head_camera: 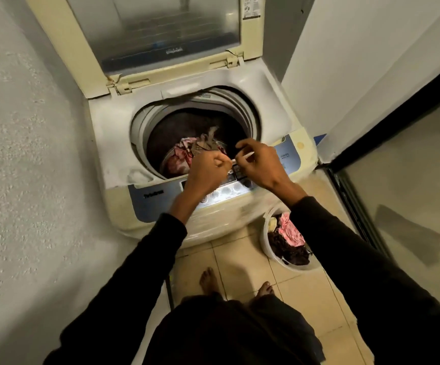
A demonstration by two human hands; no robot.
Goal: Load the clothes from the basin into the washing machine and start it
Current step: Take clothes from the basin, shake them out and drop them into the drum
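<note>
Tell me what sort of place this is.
Probably a cramped home laundry corner. A top-loading washing machine stands with its lid raised between plain walls, and a basin of clothes sits on the tiled floor beside it. The person stands there barefoot.

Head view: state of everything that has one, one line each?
Lid: open, tilted up and back.
Drum: partly loaded with clothes.
Basin: on floor, clothes inside.
Left hand: shut on brown cloth over the drum.
Right hand: pinching a thin white strip.
Panel: buttons lit.
</note>
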